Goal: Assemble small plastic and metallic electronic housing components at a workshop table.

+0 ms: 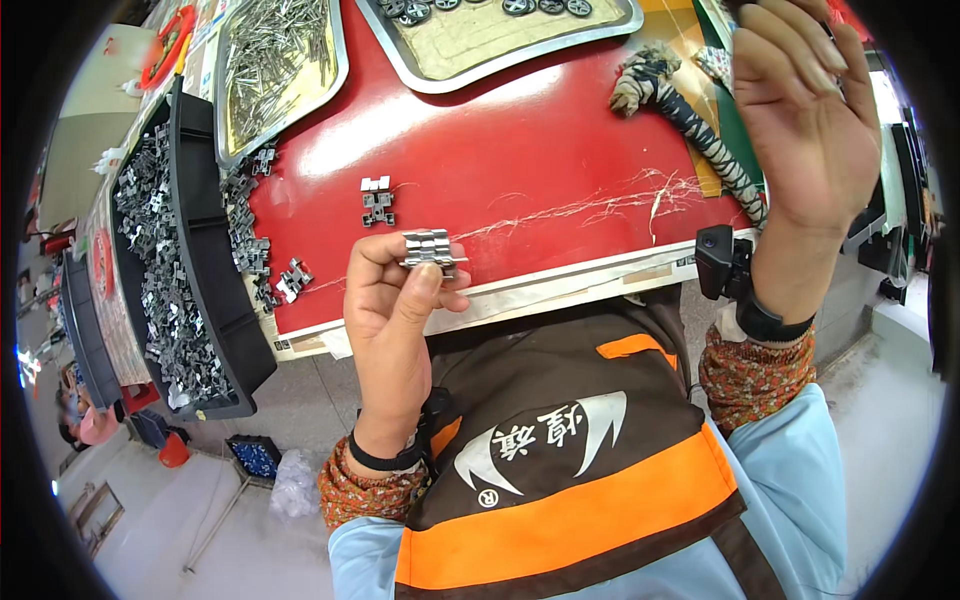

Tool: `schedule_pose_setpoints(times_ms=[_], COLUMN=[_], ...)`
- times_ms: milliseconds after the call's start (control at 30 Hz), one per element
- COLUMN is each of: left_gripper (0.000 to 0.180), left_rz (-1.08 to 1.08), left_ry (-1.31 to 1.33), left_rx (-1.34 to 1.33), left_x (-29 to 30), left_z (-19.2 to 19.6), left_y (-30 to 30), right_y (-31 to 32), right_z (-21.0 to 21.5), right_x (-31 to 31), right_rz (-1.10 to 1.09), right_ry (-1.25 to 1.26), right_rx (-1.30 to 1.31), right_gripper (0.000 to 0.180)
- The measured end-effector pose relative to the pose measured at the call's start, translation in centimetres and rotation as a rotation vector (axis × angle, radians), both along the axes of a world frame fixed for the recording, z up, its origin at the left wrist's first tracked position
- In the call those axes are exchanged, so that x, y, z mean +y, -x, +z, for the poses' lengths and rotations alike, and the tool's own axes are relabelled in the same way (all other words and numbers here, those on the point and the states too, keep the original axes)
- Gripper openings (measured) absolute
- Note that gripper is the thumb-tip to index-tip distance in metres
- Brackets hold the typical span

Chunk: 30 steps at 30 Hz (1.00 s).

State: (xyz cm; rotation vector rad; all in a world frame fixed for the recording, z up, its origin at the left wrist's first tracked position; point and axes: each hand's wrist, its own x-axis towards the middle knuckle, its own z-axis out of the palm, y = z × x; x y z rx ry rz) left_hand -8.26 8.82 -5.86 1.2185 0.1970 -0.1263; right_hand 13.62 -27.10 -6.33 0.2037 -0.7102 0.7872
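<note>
Far left there's the black bin [205, 250] full of loose grey metal links, parked right against the edge of the red table [520, 150] so I can grab from it without reaching far. Just past it is a metal tray of thin pins [275, 65], and a scatter of loose links [250, 245] spilled along the table's left side. A couple of small joined link pieces [377, 203] sit on the red surface on their own, near where I work.

My left hand [385, 320] is up in front of me, thumb and fingers closed on a short assembled chain piece [430, 250], pinched by its end so the rest sticks out to the right where I can see it. It's held over the table's front edge, not resting on anything.

Further back there's a second tray [500, 45] with dark round parts. A cloth-wrapped tool [690, 120] lies toward the right.

My right hand [800, 110] is lifted high at the right, fingers loosely open; can't tell if anything's in it, the fingertips run out of view
</note>
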Motion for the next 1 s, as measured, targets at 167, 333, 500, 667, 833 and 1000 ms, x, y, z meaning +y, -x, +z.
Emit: schedule_pose_setpoints(times_ms=[167,333,500,667,833,1000], left_gripper=[0.022,0.019,0.021,0.025,0.034,0.045], left_rz=[-0.139,-0.149,-0.180,-0.136,-0.025,-0.020], left_ry=[-0.238,-0.301,-0.569,-0.955,-1.093,-1.096], left_rx=[-0.007,0.114,0.082,-0.127,-0.236,-0.232], left_x=[0.0,-0.3,-0.6,-0.6,-0.4,-0.3], left_z=[0.0,-0.6,-1.1,-1.3,-1.8,-0.9], left_y=[-0.3,-1.8,-2.7,-3.3,-3.7,-3.3], right_y=[7.8,7.4,6.3,5.5,5.0,4.8], right_z=[9.4,8.5,6.4,6.0,5.5,5.8], right_x=[7.0,7.5,8.2,8.6,9.5,10.4], right_rz=[-0.729,-0.537,-0.554,-0.556,-0.542,-0.559], right_ry=[0.379,0.413,0.436,0.424,0.432,0.411], right_rx=[0.213,0.456,0.558,0.572,0.567,0.559], right_gripper=[0.032,0.007,0.012,0.013,0.014,0.015])
